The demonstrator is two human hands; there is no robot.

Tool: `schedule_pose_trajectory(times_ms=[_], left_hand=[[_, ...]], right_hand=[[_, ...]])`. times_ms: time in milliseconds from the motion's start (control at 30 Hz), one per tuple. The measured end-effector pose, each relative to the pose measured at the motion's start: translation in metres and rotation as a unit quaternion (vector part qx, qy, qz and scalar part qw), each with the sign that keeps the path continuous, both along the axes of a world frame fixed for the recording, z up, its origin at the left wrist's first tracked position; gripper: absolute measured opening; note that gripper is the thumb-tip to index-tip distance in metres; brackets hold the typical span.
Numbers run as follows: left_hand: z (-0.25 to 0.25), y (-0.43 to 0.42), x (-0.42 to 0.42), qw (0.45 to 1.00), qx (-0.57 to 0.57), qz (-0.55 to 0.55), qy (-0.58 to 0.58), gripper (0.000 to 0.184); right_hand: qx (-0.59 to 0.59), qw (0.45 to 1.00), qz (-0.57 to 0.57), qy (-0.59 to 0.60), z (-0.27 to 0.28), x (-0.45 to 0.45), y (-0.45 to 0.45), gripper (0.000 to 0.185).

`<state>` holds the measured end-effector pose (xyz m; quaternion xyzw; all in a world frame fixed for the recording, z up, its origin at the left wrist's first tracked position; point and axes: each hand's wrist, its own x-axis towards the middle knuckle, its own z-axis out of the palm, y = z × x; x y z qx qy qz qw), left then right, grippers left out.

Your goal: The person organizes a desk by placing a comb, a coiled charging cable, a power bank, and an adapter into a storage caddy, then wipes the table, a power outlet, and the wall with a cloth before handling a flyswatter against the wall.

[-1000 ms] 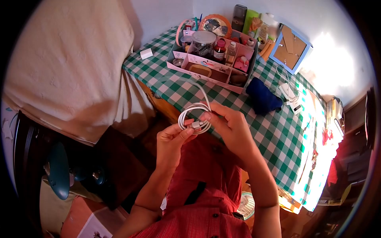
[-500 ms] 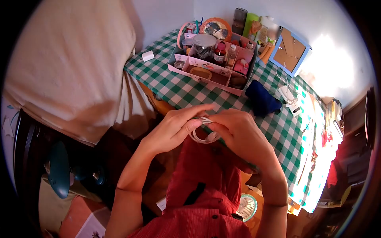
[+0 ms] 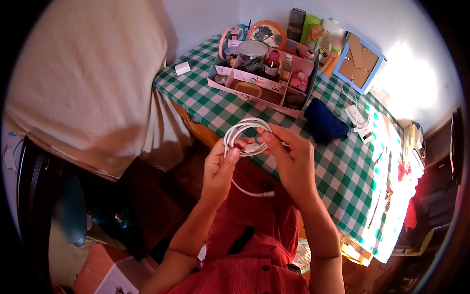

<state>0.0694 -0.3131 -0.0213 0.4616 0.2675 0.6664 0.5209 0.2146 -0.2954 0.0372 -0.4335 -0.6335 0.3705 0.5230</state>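
A white cable [image 3: 238, 128] is wound into a loose coil in front of my body, near the table's front edge. My left hand [image 3: 221, 159] pinches the coil's left side between thumb and fingers. On its right side, my right hand [image 3: 288, 149] grips the loops with thumb and fingers. One connector lies inside the coil between the hands. The other cable end hangs below the coil, its connector over the red clothing.
A checked cloth [image 3: 215, 110] covers the table. On it are a pink divided box [image 3: 254, 100] with jars and bottles, a white adapter [image 3: 182, 68], a dark blue cloth [image 3: 325, 122], a blue frame [image 3: 359, 62] and a white power strip [image 3: 355, 115]. A beige drape hangs left.
The hands, bunched together over the cable half a second ago, are now apart with the coil raised and in view. The cable's free end, which stood above the coil earlier, now hangs below.
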Motion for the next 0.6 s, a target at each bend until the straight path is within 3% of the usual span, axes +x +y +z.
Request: schedule_pose_trajectory(times_ms=[67, 133, 233, 400, 467, 500, 567, 600], left_hand=[[-0.002, -0.002, 0.003, 1.000, 0.003, -0.002, -0.015, 0.023], [0.003, -0.003, 0.017, 0.986, 0.051, 0.006, -0.158, 0.025], [0.007, -0.004, 0.027, 0.977, 0.015, 0.054, -0.204, 0.023], [0.005, 0.008, 0.029, 0.957, 0.055, 0.093, -0.268, 0.024], [0.009, 0.013, 0.024, 0.953, 0.055, 0.131, -0.267, 0.022], [0.009, 0.016, 0.018, 0.949, 0.063, 0.152, -0.269, 0.022], [0.013, 0.020, 0.008, 0.943, 0.081, 0.183, -0.267, 0.025], [0.014, 0.021, 0.006, 0.943, 0.093, 0.180, -0.264, 0.024]], right_hand=[[-0.023, 0.999, 0.000, 0.042, -0.006, -0.005, 0.000, 0.021], [-0.065, 0.992, 0.037, 0.105, -0.009, -0.009, -0.001, 0.023], [-0.061, 0.989, 0.047, 0.129, -0.021, -0.018, -0.001, 0.023], [-0.048, 0.993, 0.054, 0.094, -0.022, -0.025, -0.005, 0.024], [0.090, 0.990, -0.111, 0.015, -0.010, -0.029, -0.016, 0.024], [0.090, 0.990, -0.111, 0.016, -0.010, -0.022, -0.025, 0.024], [-0.146, 0.984, 0.086, -0.056, -0.016, -0.004, -0.045, 0.025], [-0.147, 0.984, 0.087, -0.057, -0.023, -0.006, -0.048, 0.025]])
